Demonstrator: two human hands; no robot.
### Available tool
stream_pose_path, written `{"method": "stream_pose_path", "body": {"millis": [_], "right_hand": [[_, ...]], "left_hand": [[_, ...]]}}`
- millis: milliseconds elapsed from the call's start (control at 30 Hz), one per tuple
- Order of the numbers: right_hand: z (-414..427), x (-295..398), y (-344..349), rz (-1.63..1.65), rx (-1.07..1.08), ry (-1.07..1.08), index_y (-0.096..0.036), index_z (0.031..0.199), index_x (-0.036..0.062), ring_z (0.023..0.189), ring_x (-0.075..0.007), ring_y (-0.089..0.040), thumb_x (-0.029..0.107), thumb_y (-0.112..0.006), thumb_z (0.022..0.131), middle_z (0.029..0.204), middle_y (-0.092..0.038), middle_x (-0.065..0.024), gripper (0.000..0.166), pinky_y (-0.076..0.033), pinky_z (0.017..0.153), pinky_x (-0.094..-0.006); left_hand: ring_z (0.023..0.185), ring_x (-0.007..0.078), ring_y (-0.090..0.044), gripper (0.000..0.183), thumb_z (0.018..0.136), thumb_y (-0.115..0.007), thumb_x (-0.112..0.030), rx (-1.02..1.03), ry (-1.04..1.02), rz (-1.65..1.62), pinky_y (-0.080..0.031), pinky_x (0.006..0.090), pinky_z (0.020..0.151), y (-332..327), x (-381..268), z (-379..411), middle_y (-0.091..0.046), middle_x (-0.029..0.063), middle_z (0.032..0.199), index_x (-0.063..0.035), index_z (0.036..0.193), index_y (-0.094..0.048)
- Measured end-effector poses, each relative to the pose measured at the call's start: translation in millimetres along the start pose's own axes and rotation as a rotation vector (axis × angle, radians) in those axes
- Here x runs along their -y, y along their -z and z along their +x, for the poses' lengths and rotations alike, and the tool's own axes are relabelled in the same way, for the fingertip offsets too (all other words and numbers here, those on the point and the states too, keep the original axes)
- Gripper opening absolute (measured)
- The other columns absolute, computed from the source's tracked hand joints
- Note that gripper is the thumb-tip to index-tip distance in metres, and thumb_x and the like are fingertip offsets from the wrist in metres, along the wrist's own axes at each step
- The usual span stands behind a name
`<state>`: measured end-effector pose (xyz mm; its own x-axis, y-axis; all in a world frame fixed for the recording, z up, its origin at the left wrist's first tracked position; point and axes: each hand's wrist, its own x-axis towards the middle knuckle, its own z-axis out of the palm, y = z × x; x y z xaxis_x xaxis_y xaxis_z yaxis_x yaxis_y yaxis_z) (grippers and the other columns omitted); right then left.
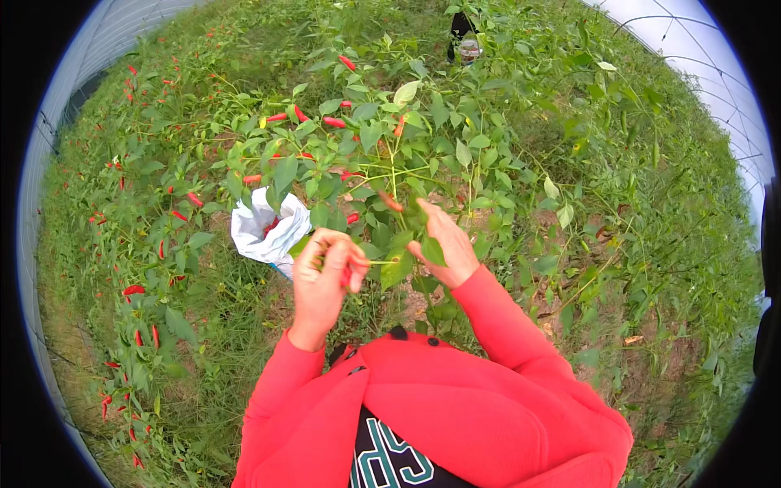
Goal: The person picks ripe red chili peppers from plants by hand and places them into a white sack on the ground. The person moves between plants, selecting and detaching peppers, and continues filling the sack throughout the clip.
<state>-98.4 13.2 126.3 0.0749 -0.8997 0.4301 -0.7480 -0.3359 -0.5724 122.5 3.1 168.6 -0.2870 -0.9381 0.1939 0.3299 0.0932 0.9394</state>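
Observation:
My left hand [326, 268] is closed around red chili peppers [348, 276], just in front of a white plastic bag. The open bag [268, 235] stands among the plants with some red peppers inside. To the right, my right hand [445, 244] is at the leaves of a pepper plant [399, 262], fingers apart and pointing up and left; whether it pinches a leaf or stem is hard to tell. An orange-red pepper [391, 202], blurred, is beside its fingertips. More red peppers [334, 122] hang on the branches beyond both hands.
Dense pepper plants with red fruit [133, 290] spread along the left, and plants with green peppers [656, 154] on the right. At the top, a person's dark-clothed leg [460, 27] shows beside a clear container [470, 51]. Greenhouse hoops and sheeting [701, 43] arch along both sides.

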Motion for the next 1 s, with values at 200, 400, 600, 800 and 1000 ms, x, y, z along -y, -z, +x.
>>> {"method": "stream_pose_path", "body": {"millis": [200, 400, 600, 800, 1000], "right_hand": [[-7, -50, 25, -0.095, -0.097, -0.356, -0.066, 0.097, -0.0050, 0.083, -0.0370, -0.067, 0.007, -0.053, 0.088, 0.092, -0.069, -0.0210, 0.020, -0.053, 0.079, -0.0428], [-3, -80, -33, -0.100, 0.239, -0.469, -0.067, 0.096, -0.0053, 0.081, -0.0428, -0.066, 0.012, -0.051, 0.088, 0.088, -0.067, -0.0272, 0.025, -0.051, 0.082, -0.0473], [6, -122, -107, 0.681, 0.227, -0.879, -0.061, 0.104, -0.0060, 0.077, -0.0315, -0.070, 0.017, -0.056, 0.094, 0.083, -0.067, -0.0214, 0.026, -0.054, 0.067, -0.0397], [-6, -112, -129, 1.165, 0.543, -0.916, -0.059, 0.091, 0.0004, 0.057, -0.0193, -0.063, 0.019, -0.059, 0.096, 0.071, -0.064, -0.0119, 0.019, -0.052, 0.054, -0.0298], [-3, -86, -135, 0.832, 1.215, -0.660, -0.061, 0.070, 0.0029, 0.047, -0.0121, -0.057, 0.028, -0.059, 0.096, 0.061, -0.062, -0.0083, 0.037, -0.042, 0.041, -0.0247]], "left_hand": [[0.056, 0.0092, -0.042, 0.020, 0.102, -0.045, -0.023, -0.174, 0.429, -0.804, -0.030, 0.0183, 0.036, 62, 39, -17, -0.049, 0.0062, 0.081, -0.0069, 0.091, -0.047], [0.063, 0.0095, -0.042, 0.022, 0.102, -0.048, -0.024, -0.247, 0.457, -0.912, -0.031, 0.0183, 0.039, 87, 73, -24, -0.044, 0.0029, 0.078, -0.0084, 0.087, -0.045], [0.063, 0.0094, -0.043, 0.020, 0.100, -0.053, -0.023, -0.121, 0.461, -0.837, -0.029, 0.0157, 0.038, 88, 80, -21, -0.043, 0.0017, 0.076, -0.0070, 0.089, -0.048], [0.056, 0.0089, -0.045, 0.013, 0.097, -0.056, -0.013, -0.156, 0.682, -0.625, -0.029, 0.0167, 0.038, 109, 116, -36, -0.049, 0.0016, 0.070, -0.0006, 0.099, -0.058], [0.049, 0.0083, -0.043, 0.012, 0.096, -0.059, -0.012, -0.219, 0.676, -0.417, -0.027, 0.0189, 0.037, 130, 127, -71, -0.047, 0.0000, 0.063, -0.0003, 0.095, -0.057]]}}
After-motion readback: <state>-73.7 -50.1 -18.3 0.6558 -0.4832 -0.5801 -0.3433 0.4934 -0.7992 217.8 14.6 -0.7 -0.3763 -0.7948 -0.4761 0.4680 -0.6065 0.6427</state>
